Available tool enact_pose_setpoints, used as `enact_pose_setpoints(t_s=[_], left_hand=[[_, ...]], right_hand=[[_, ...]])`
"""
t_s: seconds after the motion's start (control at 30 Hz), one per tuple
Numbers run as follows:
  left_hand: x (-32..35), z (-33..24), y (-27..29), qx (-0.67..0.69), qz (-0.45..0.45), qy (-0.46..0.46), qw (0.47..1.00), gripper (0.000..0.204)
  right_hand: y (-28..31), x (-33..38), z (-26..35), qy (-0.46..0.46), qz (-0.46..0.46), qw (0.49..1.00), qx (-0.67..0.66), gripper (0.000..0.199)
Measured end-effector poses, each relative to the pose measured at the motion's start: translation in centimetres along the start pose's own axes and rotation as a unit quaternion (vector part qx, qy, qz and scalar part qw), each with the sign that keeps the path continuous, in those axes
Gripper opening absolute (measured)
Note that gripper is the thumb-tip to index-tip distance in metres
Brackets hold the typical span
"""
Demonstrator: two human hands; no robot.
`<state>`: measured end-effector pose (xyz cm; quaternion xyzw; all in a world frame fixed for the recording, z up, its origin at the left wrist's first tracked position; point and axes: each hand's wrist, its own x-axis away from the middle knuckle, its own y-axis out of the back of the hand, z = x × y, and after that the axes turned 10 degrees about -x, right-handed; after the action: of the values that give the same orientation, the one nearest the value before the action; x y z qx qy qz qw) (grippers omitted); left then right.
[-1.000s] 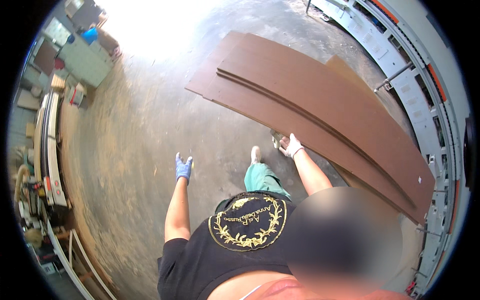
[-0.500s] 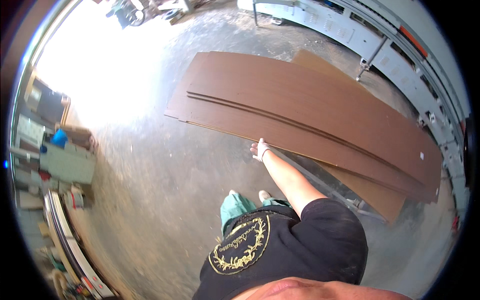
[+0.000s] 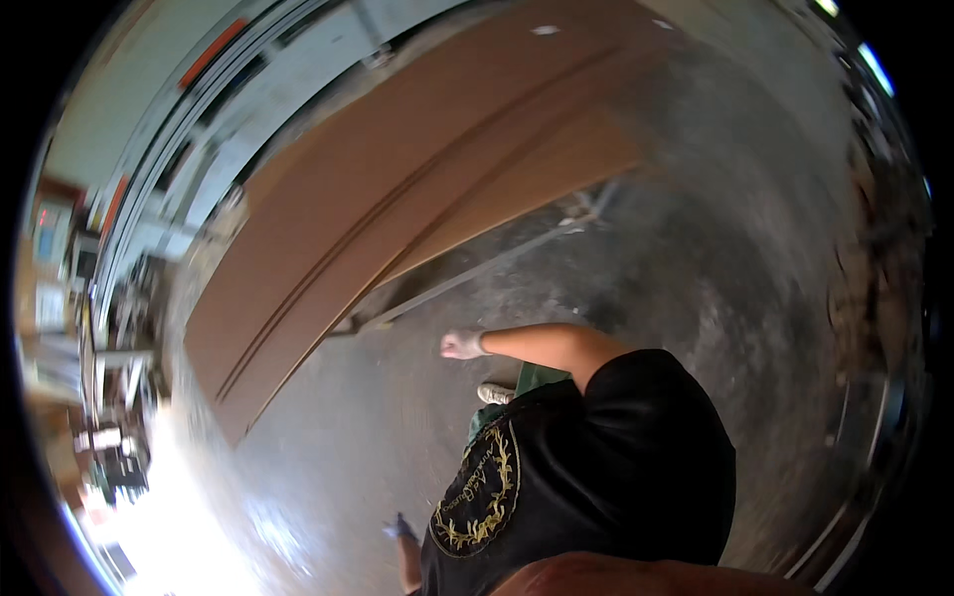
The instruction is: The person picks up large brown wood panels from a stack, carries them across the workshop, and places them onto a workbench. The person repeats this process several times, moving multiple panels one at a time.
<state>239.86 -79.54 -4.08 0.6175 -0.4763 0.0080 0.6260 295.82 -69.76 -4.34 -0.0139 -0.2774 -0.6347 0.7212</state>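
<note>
A stack of long brown boards (image 3: pixel 397 159) lies ahead of me, running from near left to far right. Another brown panel (image 3: pixel 556 189) sticks out at an angle from under them. My right hand (image 3: pixel 462 345), in a pale glove, hangs in the air on the near side of the stack, touching no board. Its fingers are curled in and nothing shows in them. Low at the left side of my body is my left hand (image 3: pixel 399 526), in a bluish glove and small in view. Its fingers look apart, with nothing in them.
Beneath the boards a grey metal support bar (image 3: pixel 497 260) runs close to the floor. A long white machine (image 3: pixel 243 164) stands behind the stack. Benches with assorted items (image 3: pixel 124 372) are at the left. Blurred brown piled material (image 3: pixel 874 258) lies along the right.
My view has swung round to the right, so the boards now slant the other way. My right hand has left the near edge of the boards and curled up. My left hand has come into view.
</note>
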Motion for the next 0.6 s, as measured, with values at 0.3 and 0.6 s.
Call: enact_pose_setpoints(t_s=[0.3,0.6], left_hand=[[7.5,-49.6,-12.2,-0.053,0.053,-0.488,0.870,0.062],[36.8,-54.9,-50.6,-0.187,0.188,-0.633,0.727,0.069]], right_hand=[[12.6,34.9,-27.7,-0.417,-0.367,0.762,-0.333,0.046],[18.9,47.8,-48.9,-0.329,-0.466,0.594,-0.567,0.048]])
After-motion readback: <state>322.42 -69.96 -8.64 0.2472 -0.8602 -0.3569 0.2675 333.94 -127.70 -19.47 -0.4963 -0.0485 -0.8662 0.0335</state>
